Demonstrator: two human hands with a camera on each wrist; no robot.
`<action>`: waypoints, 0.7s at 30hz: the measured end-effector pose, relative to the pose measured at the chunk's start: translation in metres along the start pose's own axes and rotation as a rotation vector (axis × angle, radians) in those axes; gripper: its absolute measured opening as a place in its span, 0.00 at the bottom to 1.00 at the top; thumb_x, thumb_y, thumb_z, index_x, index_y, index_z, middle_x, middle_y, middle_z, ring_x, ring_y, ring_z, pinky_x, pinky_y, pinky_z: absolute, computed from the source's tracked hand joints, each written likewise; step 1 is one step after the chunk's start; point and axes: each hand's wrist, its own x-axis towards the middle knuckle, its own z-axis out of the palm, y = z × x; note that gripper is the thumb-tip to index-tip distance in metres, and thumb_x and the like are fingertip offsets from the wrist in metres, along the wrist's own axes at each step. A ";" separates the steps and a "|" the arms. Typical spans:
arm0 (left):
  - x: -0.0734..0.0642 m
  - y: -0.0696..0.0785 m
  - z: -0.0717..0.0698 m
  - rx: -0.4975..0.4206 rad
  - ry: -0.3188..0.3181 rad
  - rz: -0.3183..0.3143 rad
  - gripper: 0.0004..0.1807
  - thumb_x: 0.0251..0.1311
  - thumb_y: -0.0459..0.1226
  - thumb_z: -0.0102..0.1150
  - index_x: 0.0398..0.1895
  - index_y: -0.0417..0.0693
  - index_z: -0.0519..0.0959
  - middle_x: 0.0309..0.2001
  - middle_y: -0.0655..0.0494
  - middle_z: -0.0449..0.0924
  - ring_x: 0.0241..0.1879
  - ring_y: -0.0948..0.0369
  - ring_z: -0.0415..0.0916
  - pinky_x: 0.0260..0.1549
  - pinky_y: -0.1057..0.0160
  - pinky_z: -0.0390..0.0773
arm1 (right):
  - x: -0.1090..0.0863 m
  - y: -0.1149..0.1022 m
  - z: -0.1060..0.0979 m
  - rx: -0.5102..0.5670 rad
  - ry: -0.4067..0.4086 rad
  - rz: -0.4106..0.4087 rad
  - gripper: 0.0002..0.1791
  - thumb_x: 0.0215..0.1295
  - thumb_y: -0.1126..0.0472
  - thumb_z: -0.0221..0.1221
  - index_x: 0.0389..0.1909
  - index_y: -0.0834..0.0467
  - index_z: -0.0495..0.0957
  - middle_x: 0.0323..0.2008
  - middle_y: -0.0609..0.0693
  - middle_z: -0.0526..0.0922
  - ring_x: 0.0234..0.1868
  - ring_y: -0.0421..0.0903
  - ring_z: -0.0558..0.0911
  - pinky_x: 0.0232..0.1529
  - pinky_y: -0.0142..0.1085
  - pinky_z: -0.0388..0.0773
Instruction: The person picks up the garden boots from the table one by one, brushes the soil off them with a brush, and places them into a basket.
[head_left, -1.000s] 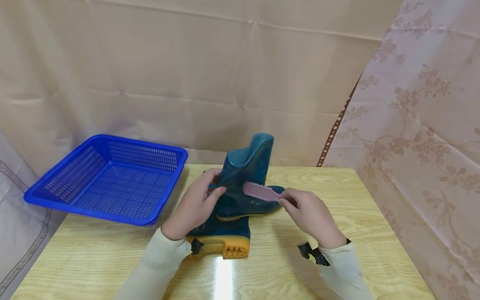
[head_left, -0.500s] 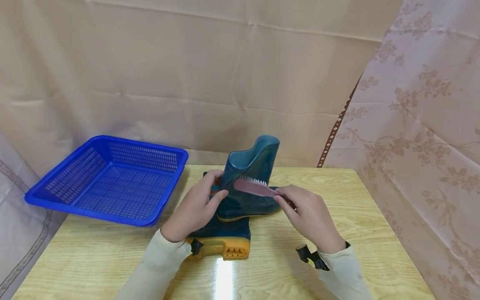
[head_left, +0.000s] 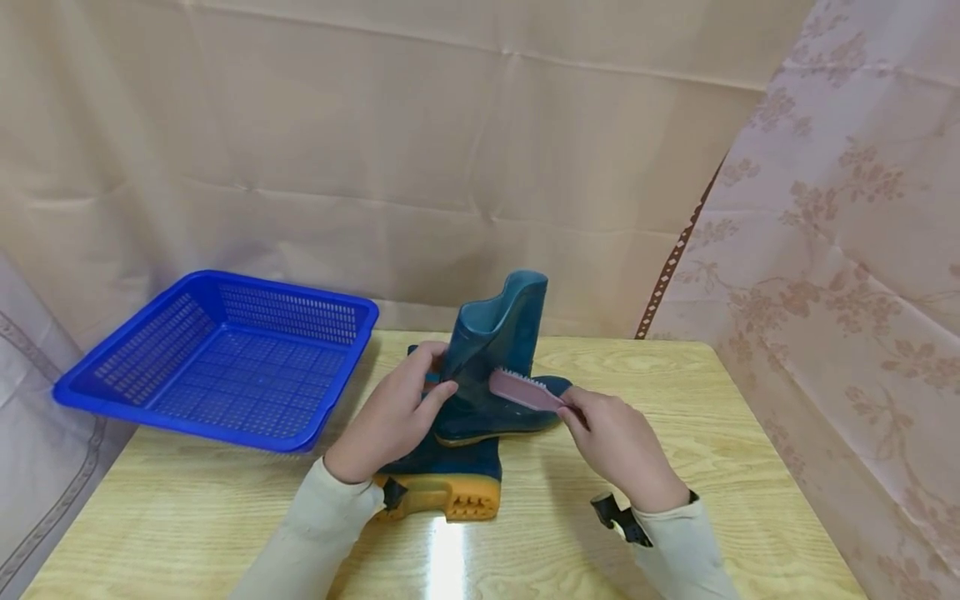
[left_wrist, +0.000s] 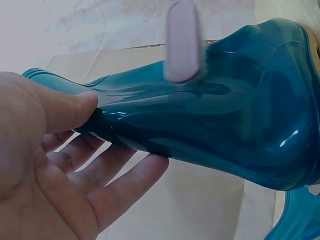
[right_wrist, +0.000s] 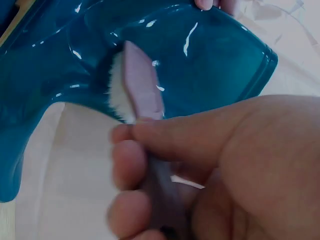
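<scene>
A glossy dark teal rubber boot [head_left: 480,358] stands tilted, its opening up and its toe pointing right. My left hand [head_left: 393,412] grips the back of its shaft; in the left wrist view the thumb [left_wrist: 75,110] lies on the near side and the fingers curl beneath. My right hand [head_left: 618,442] holds a pink scrub brush [head_left: 525,390] by its handle. White bristles [right_wrist: 117,90] face the boot around the ankle in the right wrist view. A second teal boot with a yellow-orange sole [head_left: 472,496] lies on its side under the first, partly hidden by it and my left hand.
A blue plastic basket [head_left: 217,367] with slotted walls sits on the left of the wood-grain table [head_left: 750,500]. Beige cloth [head_left: 375,150] hangs behind the table, and a pink floral curtain [head_left: 862,292] runs along the right side.
The brush went up and left along the boot's shaft, then came back down and right to the ankle. The boot leaned right and tipped back slightly. My left hand kept its grip.
</scene>
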 end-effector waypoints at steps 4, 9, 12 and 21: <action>0.000 -0.001 -0.001 0.005 0.011 -0.008 0.20 0.77 0.36 0.55 0.67 0.49 0.67 0.55 0.52 0.79 0.53 0.56 0.80 0.53 0.50 0.84 | 0.000 0.003 -0.002 0.003 -0.055 0.068 0.05 0.75 0.61 0.60 0.38 0.56 0.82 0.19 0.44 0.71 0.18 0.41 0.67 0.21 0.35 0.62; 0.001 -0.002 -0.003 0.018 0.058 -0.034 0.21 0.77 0.37 0.56 0.69 0.49 0.66 0.54 0.51 0.79 0.51 0.55 0.78 0.52 0.48 0.83 | 0.001 0.003 -0.002 -0.003 -0.038 0.051 0.06 0.75 0.60 0.61 0.36 0.55 0.82 0.18 0.43 0.69 0.18 0.41 0.66 0.21 0.34 0.60; 0.000 -0.002 -0.002 0.017 0.070 -0.055 0.21 0.77 0.37 0.55 0.68 0.49 0.66 0.55 0.51 0.79 0.53 0.55 0.78 0.53 0.47 0.82 | 0.001 0.000 0.000 0.033 0.010 -0.016 0.05 0.74 0.59 0.62 0.36 0.53 0.83 0.19 0.41 0.69 0.18 0.39 0.66 0.21 0.33 0.61; -0.002 0.001 0.001 0.012 0.048 -0.029 0.19 0.77 0.36 0.54 0.67 0.50 0.68 0.53 0.54 0.80 0.49 0.57 0.79 0.51 0.49 0.83 | 0.001 -0.007 0.010 0.184 0.268 -0.153 0.02 0.73 0.60 0.64 0.40 0.53 0.84 0.23 0.39 0.71 0.21 0.37 0.68 0.21 0.32 0.66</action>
